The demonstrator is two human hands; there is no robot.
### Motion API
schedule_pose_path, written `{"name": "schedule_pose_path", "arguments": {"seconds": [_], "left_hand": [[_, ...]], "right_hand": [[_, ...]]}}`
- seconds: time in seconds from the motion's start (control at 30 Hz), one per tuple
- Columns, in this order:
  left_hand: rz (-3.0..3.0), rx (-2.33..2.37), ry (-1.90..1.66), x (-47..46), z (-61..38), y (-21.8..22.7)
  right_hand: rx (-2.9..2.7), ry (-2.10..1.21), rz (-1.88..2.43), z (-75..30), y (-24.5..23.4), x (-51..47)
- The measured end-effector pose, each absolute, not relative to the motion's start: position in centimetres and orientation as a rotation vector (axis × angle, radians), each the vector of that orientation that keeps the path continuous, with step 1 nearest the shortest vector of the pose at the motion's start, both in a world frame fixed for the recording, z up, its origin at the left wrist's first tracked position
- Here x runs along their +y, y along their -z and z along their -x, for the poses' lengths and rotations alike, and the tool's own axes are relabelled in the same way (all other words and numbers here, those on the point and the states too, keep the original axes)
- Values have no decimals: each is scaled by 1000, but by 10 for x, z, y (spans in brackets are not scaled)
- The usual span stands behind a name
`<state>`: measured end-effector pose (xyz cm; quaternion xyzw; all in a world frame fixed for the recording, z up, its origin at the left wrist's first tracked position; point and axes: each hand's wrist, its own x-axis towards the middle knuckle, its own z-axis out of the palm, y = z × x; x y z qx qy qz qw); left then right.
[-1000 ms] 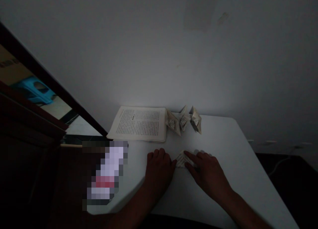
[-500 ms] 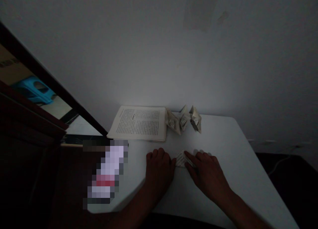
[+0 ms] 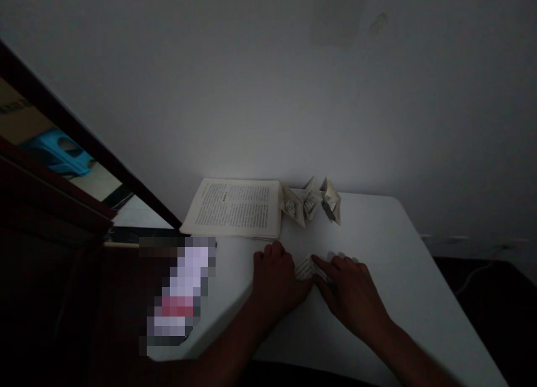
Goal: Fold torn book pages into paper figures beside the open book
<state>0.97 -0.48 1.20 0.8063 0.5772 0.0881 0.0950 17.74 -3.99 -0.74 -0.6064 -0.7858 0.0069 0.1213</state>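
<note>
A small folded piece of printed paper [image 3: 305,265] lies on the white table [image 3: 398,275] between my two hands. My left hand [image 3: 277,278] rests on the table with fingers curled, its thumb side against the paper's lower left edge. My right hand [image 3: 350,289] lies flat with fingers stretched out, the fingertips pressing on the paper's right side. Most of the paper is hidden under the hands.
An open book [image 3: 235,208] lies at the table's far left. Three folded paper shapes [image 3: 312,202] stand beside it near the wall. A dark wooden frame [image 3: 75,135] runs along the left. A blurred patch [image 3: 180,292] covers the table's left edge.
My left hand has slid right and a little forward, closing in on the paper and covering more of it. My right hand has stayed where it was.
</note>
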Motion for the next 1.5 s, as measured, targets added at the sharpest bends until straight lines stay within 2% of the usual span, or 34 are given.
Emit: {"name": "schedule_pose_path", "arguments": {"seconds": [0.5, 0.97, 1.13, 1.23, 1.37, 1.5], "left_hand": [[-2394, 1646, 169, 20, -2, -32], [-2238, 1670, 231, 22, 21, -41], [-2210, 1677, 136, 14, 29, -41], [-2229, 1640, -114, 6, 24, -39], [-2332, 1206, -413, -2, 7, -27], [-2409, 1049, -399, -3, -4, -11]], "right_hand": [[-2279, -6, 1801, -177, 8, -40], [-2287, -10, 1820, -177, 6, -40], [-2275, -10, 1817, -175, 5, -40], [-2263, -8, 1811, -175, 5, -39], [-2280, -4, 1808, -177, 7, -38], [-2255, -22, 1856, -177, 7, -39]]}}
